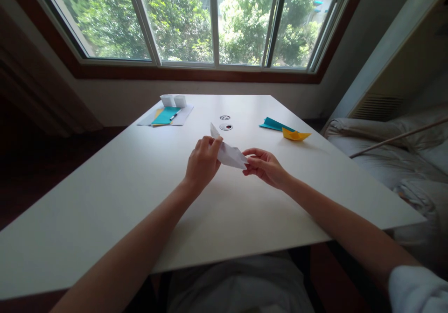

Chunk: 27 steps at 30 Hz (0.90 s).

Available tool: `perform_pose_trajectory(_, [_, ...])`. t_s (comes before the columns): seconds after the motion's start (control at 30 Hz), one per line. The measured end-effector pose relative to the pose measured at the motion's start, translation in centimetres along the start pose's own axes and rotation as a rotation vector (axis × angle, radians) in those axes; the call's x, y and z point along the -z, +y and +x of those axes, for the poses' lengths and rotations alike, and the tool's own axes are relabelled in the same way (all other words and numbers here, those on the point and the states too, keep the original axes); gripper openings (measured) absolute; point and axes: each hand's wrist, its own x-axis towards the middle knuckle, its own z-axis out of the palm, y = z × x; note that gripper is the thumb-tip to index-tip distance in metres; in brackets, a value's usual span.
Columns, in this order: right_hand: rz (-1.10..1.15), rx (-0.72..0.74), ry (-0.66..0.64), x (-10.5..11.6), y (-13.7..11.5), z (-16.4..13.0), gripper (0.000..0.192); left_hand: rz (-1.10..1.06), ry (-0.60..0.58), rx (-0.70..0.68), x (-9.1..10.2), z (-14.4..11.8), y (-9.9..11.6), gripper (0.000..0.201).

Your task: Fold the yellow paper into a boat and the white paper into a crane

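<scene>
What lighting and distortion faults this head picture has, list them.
Head view: backlit by the bright, overexposed window; the near room is dim. Wide-lens bending curves the window frame and the white table. The folded white paper, held by left hand and right hand, stays sharp.

White folded paper (229, 154), white table (140, 182), teal paper (275, 124), yellow paper boat (295, 135).

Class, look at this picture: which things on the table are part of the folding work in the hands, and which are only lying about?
In the work:
left hand
right hand
folded white paper, pinched between both hands

Lying about:
yellow paper boat
teal folded paper
stack of paper sheets with a pen
two small white boxes
two round discs
all on the white table
</scene>
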Motion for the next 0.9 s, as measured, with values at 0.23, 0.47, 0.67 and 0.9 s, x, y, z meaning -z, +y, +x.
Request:
perform_pose_trajectory(0.23, [-0.138,-0.041,0.064,0.2,0.7,0.3,0.038,0.150,-0.008,-0.161,0.1,0.1,0.2,0.041])
perform_pose_trajectory(0.47, [-0.295,-0.102,0.163,-0.1,1.1,0.6,0.033,0.206,0.006,-0.415,0.0,-0.3,0.7,0.045])
perform_pose_trajectory(0.67, [-0.195,-0.137,0.186,-0.2,1.0,0.7,0.028,0.017,-0.066,-0.291,-0.1,-0.5,0.7,0.053])
perform_pose_trajectory(0.9, [-0.169,-0.083,0.248,0.3,0.9,0.8,0.029,-0.533,0.274,0.371,-0.9,-0.3,1.1,0.051])
